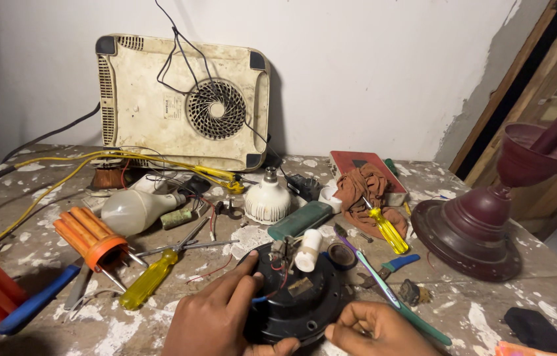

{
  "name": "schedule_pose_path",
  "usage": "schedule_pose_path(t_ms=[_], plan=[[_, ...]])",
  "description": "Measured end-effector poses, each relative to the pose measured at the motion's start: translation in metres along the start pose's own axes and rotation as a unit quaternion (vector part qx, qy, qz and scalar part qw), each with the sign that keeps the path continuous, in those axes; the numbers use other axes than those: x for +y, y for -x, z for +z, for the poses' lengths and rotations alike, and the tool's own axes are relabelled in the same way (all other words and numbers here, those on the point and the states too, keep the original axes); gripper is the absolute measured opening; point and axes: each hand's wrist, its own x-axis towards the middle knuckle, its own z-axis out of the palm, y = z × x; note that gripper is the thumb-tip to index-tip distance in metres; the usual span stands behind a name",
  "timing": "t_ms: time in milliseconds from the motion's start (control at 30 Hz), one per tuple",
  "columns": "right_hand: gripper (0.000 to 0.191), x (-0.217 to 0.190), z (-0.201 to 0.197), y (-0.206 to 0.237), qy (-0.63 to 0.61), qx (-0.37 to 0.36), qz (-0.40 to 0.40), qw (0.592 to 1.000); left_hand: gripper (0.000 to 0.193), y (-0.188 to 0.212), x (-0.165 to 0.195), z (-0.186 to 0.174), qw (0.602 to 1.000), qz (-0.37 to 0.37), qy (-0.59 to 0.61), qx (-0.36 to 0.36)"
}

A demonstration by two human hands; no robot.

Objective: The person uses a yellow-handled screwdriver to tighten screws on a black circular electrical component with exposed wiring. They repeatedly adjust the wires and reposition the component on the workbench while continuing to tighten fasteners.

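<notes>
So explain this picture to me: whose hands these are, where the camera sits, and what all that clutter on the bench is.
The single view comes from a camera worn on a person's head, looking down at their own bare hands. The left hand and right hand grip a round black motor-like unit with wires and a small white cylinder on top. It rests on a paint-spattered workbench. Around it lie a yellow-handled screwdriver, two white light bulbs, a green toothbrush and a maroon ceiling-fan housing. A cream appliance with a round fan grille leans against the wall.
</notes>
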Motion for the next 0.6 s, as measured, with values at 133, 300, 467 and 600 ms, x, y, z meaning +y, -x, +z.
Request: schedule_pose_path(t_ms=[133,300,467,600], plan=[[0.017,-0.005,-0.006,-0.004,-0.112,-0.067,0.022,0.991,0.083,-0.003,0.000,0.000,1.000,0.021,-0.009,0.014],[0.015,-0.011,-0.013,-0.006,-0.168,-0.101,0.096,0.976,0.085,-0.003,0.002,0.001,0.999,0.026,-0.016,0.041],[0.017,-0.006,-0.012,-0.009,-0.120,-0.100,0.078,0.985,0.082,-0.002,0.000,0.002,1.000,0.006,-0.006,0.019],[0.015,0.017,-0.013,-0.019,-0.155,-0.135,0.055,0.977,0.073,0.002,-0.004,0.005,1.000,-0.003,0.014,0.024]])
